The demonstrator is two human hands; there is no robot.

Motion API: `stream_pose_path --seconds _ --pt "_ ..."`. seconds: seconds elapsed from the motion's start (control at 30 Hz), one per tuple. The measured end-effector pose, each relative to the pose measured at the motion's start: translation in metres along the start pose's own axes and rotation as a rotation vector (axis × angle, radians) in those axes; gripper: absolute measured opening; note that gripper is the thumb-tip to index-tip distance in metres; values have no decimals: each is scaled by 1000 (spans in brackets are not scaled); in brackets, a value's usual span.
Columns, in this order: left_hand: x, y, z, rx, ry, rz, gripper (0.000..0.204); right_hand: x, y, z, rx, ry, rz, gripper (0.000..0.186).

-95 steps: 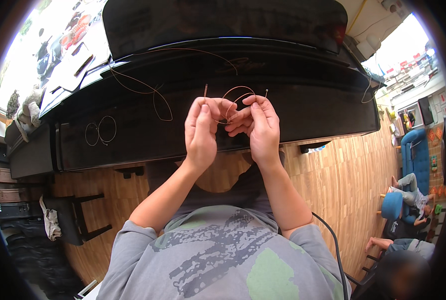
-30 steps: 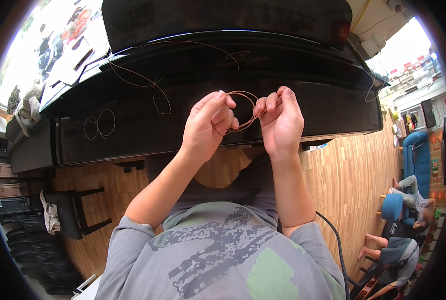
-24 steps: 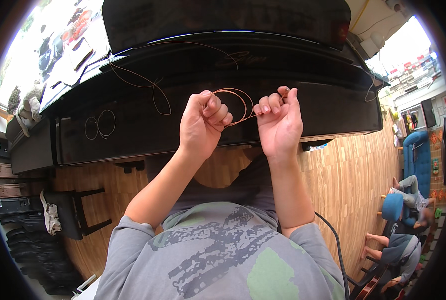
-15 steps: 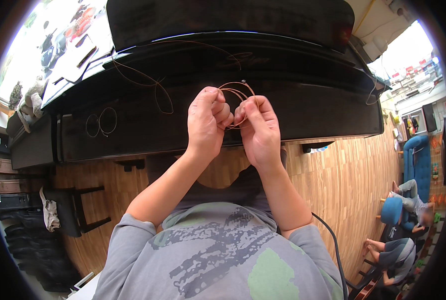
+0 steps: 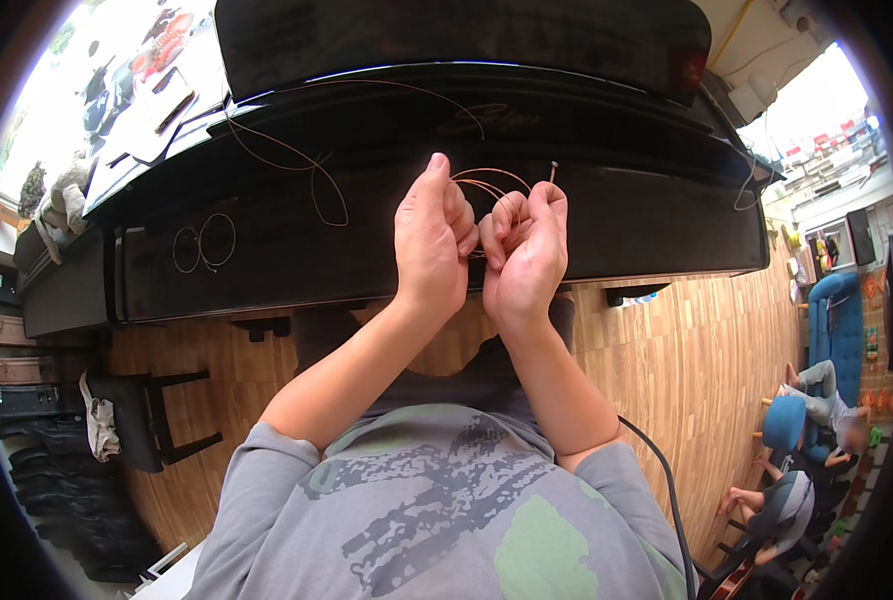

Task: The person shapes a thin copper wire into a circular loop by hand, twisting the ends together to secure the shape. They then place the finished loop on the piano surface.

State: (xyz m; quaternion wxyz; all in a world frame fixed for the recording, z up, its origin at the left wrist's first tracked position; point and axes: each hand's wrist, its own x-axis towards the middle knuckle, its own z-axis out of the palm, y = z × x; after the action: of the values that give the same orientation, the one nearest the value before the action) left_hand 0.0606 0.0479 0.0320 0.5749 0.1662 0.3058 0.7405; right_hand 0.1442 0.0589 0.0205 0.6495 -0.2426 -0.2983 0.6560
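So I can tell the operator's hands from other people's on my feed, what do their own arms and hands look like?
Left hand and right hand: bare, no gloves, rings or watch showing. Forearms: uncovered. Sleeves: short, plain grey, belonging to a grey shirt with dark and pale-green patches.

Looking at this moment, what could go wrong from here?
1. The wire bows out in loops between the left hand and the right hand; if either loosened, the loops might spring open.
2. The wire end juts up past the right hand's fingertips, so it could catch or scratch something.
3. A loose wire lies on the black surface to the left and might tangle with the held one.
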Motion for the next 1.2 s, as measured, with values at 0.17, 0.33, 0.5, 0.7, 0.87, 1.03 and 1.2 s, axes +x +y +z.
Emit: stream_pose_path --seconds 0.17,0.33,0.5,0.7,0.87,1.03,1.2 --pt "9 0 4 -73 68 103 34 1 1 5 -21 -26 -71 14" --pt "9 -6 3 -122 60 157 33 0 -3 6 34 -36 40 16" --pt "9 -15 -3 -78 17 223 33 10 -7 -7 60 -124 222 22" --pt "7 -13 -3 -43 30 261 33 13 -9 -3 118 26 69 24" --pt "10 -15 4 -85 72 272 33 7 -2 4 -82 -116 -62 20" --pt "6 -26 3 10 66 274 34 7 -6 4 -25 -106 -37 21" --pt "7 -11 -14 13 -203 45 23 15 -8 -6 -15 -98 -97 29"
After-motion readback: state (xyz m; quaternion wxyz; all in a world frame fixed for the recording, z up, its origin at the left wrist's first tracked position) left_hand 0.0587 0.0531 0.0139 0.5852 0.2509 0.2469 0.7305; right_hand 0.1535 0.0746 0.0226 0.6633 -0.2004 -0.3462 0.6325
